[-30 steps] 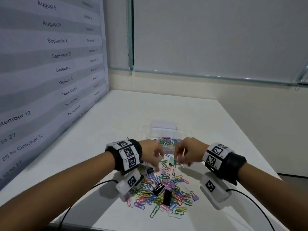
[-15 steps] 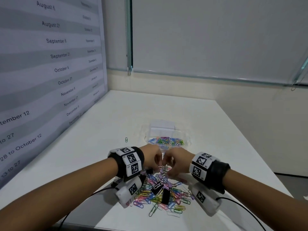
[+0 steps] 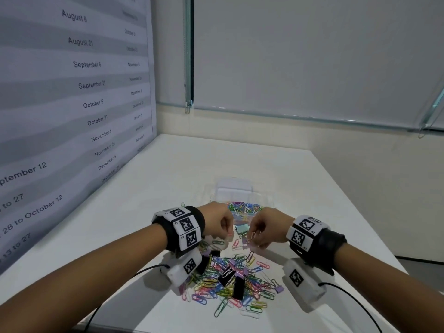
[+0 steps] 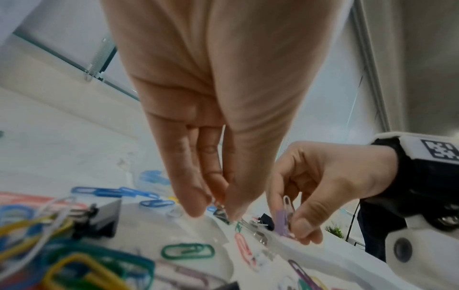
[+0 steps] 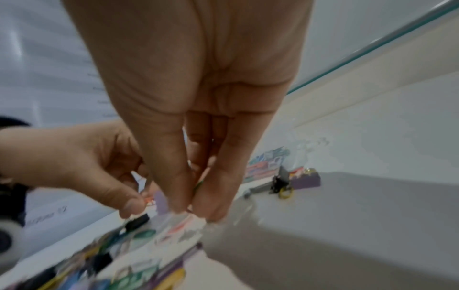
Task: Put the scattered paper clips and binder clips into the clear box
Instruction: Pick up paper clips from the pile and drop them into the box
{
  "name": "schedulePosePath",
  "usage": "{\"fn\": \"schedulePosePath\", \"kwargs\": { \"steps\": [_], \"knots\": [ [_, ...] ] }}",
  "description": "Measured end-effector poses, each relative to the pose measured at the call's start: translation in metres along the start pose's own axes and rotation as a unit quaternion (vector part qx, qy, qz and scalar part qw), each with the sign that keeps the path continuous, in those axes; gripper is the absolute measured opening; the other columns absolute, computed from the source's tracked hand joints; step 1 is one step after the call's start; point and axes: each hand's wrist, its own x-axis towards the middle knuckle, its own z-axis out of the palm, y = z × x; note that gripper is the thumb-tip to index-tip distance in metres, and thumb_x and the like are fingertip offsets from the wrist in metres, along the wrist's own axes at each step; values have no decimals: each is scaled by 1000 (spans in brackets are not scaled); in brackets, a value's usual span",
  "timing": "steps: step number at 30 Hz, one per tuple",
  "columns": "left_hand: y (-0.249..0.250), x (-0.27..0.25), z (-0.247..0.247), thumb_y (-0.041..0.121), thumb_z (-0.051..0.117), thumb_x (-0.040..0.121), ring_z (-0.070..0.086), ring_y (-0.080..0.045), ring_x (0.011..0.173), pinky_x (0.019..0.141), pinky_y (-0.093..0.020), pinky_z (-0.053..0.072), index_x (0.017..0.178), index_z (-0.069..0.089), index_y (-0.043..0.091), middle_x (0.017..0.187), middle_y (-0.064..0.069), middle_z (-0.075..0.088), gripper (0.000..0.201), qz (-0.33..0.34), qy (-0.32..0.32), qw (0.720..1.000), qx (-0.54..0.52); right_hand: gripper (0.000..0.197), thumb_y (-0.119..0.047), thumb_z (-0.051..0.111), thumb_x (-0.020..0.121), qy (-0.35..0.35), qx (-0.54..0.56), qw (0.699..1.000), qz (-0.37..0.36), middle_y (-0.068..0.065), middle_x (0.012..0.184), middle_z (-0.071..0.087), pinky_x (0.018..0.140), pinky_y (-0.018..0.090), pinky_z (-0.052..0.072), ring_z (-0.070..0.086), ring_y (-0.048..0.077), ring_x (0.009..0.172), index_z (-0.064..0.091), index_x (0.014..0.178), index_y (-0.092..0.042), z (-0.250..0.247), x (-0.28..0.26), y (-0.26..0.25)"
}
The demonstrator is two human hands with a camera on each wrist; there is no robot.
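Note:
A pile of coloured paper clips [image 3: 230, 282] with black binder clips [image 3: 237, 287] lies on the white table [image 3: 168, 179]. Beyond it stands the clear box [image 3: 234, 191], with paper clips [image 3: 242, 207] inside. Both hands hover between pile and box. My left hand [image 3: 229, 236] pinches a small clip [image 4: 219, 206] at its fingertips; the clip's kind is hard to tell. My right hand [image 3: 254, 239] pinches a purple binder clip [image 4: 283, 221] between thumb and fingers. A teal binder clip [image 3: 241, 229] lies between the hands.
A lone green paper clip [image 3: 183, 204] lies left of the box. A purple binder clip [image 3: 278, 288] sits at the pile's right edge. A wall chart [image 3: 72, 104] borders the table's left side. The table's right edge [image 3: 355, 212] is near.
The right hand moved left and down to meet the left hand at the pile's far edge. Both now sit slightly apart, each pinching a clip.

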Motion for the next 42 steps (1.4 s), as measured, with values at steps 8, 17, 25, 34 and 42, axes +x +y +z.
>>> {"fn": "schedulePosePath", "kwargs": {
  "steps": [8,17,25,34,42],
  "knots": [
    [8,8,5,33,68,83,60,-10,68,63,-21,48,105,65,11,84,2,65,31,10,10,996,-83,14,-2,72,78,21,121,992,6,-2,57,68,66,29,59,67,9,52,69,70,-13,-17,1,3],
    [-9,0,-16,23,54,92,53,-7,59,59,-21,43,87,65,7,71,3,62,20,-21,64,995,-70,16,-2,72,77,35,92,995,10,2,63,69,60,21,58,67,10,53,69,67,-15,-21,0,6],
    [-80,-25,-32,27,44,97,56,-23,81,63,-23,38,96,63,5,90,-11,64,30,-213,60,975,31,8,-9,70,80,199,126,972,5,-2,61,67,56,14,55,62,1,44,69,75,-14,-47,18,9],
    [-107,-39,-30,23,40,98,47,-17,58,52,-22,36,84,52,9,84,-11,60,23,-299,26,953,47,9,-8,65,83,190,28,981,21,0,87,65,38,10,40,54,-3,34,66,83,-17,-36,32,15],
    [-106,-28,-27,29,42,94,54,-28,109,88,-29,41,117,50,11,122,-12,53,30,-295,38,948,116,16,-13,63,84,70,-90,989,-98,2,99,72,67,12,46,57,2,71,72,96,-15,-6,27,-28]
  ]
}}
